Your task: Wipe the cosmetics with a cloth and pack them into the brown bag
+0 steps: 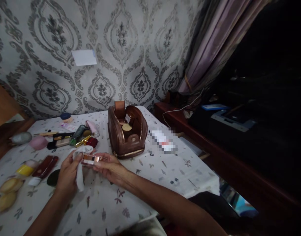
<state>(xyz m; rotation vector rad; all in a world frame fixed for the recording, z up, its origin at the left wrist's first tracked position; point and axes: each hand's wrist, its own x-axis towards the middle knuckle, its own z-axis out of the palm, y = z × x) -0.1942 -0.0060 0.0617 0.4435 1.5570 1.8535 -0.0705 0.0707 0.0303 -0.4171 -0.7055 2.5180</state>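
Over the front of the table, my left hand (68,172) is closed on a white cloth or wipe (79,178), part of which hangs down below the fingers. A small clear-edged makeup compact (89,160) with coppery and pale panels is gripped in my right hand (112,167), thumb along its near edge. The cloth touches or nearly touches the compact's left end. Just behind my right hand stands a brown cosmetic bag (127,144), unzipped, with a round gold-coloured item (127,127) and other things inside.
Brushes, a green bottle (78,133), a pink tube (92,127) and a pink sponge (39,142) lie left on the patterned tablecloth (130,196). Nearer are a dark red bottle (45,168) and yellowish round items (11,185). A blurred-out white item (162,141) lies right of the bag.
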